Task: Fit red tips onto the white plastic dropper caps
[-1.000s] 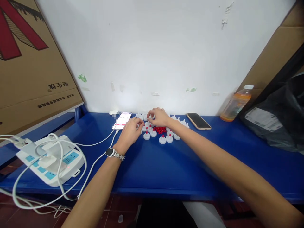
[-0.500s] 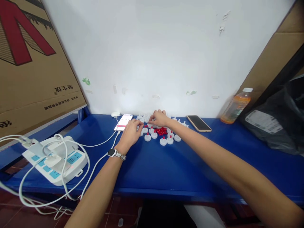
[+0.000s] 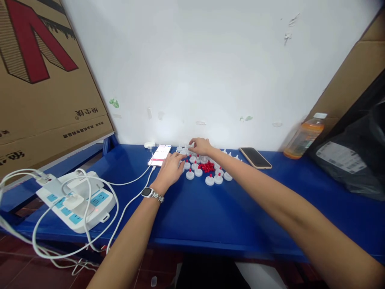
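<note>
White caps (image 3: 209,180) cluster at tabletop (image 3: 192,216) 12 o'clock; several bear red plugs, loose red plugs (image 3: 207,166) remain. Left hand (image 3: 170,170) and right hand (image 3: 201,146) apart, fingers among caps; grip unclear.

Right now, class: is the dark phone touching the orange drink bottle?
Apart. The head view shows bare blue table between the dark phone and the orange drink bottle.

On the table (image 3: 210,216), the caps (image 3: 207,170) lie between two phones (image 3: 160,155) (image 3: 255,157), with the power strip (image 3: 76,202) far left of them.
</note>
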The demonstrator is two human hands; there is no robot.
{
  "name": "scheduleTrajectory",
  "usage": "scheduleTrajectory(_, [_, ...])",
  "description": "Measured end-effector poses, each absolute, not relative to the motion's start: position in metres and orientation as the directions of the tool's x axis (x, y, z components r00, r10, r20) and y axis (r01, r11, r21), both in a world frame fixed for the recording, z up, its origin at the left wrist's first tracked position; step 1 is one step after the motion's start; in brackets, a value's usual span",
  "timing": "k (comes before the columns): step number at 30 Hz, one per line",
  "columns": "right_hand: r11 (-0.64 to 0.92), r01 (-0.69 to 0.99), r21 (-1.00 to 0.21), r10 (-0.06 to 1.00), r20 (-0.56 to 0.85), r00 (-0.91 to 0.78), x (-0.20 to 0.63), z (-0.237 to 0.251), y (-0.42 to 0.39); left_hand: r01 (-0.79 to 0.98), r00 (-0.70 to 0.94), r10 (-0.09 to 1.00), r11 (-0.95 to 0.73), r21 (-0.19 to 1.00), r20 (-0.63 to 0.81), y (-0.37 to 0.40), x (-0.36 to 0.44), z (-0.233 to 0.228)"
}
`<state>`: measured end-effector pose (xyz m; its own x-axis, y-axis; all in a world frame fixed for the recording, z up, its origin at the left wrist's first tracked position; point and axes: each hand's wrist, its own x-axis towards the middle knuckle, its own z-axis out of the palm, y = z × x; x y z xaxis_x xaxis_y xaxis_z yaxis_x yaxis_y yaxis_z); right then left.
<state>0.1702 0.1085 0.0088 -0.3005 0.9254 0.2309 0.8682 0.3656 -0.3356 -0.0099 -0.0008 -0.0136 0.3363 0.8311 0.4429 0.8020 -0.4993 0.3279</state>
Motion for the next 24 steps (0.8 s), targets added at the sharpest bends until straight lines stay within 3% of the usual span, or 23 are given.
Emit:
scheduleTrajectory(4, [0.357, 0.866, -0.351, 0.929, 0.233, -0.288, 0.165, 0.012, 0.107, 0.831, 0.337, 0.857, -0.465, 0.304, 0.391, -0.006, -0.007, -0.011])
scheduleTrajectory(7, [0.375, 0.823, -0.426, 0.912, 0.331, -0.244, 0.175, 0.02, 0.089, 0.824, 0.291, 0.83, -0.47, 0.315, 0.476, -0.008, -0.006, -0.007])
scheduleTrajectory(11, [0.493, 0.578, -0.65, 0.858, 0.473, -0.2, 0.197, 0.026, 0.045, 0.732, 0.285, 0.718, -0.591, 0.339, 0.635, -0.014, 0.004, -0.004])
scheduleTrajectory(15, [0.514, 0.439, -0.737, 0.857, 0.46, -0.232, 0.211, 0.019, 0.002, 0.666, 0.409, 0.713, -0.66, 0.349, 0.569, -0.019, 0.016, -0.005])
scheduleTrajectory(18, [0.473, 0.574, -0.668, 0.871, 0.453, -0.191, 0.221, 0.011, -0.012, 0.643, 0.448, 0.742, -0.655, 0.398, 0.498, -0.02, 0.018, -0.008])
scheduleTrajectory(21, [0.421, 0.796, -0.435, 0.88, 0.408, -0.243, 0.23, 0.005, -0.014, 0.646, 0.438, 0.759, -0.639, 0.418, 0.482, -0.02, 0.016, -0.011])
scheduleTrajectory(24, [0.408, 0.881, -0.241, 0.891, 0.314, -0.327, 0.233, 0.003, -0.013, 0.645, 0.452, 0.756, -0.644, 0.412, 0.474, -0.021, 0.017, -0.011])
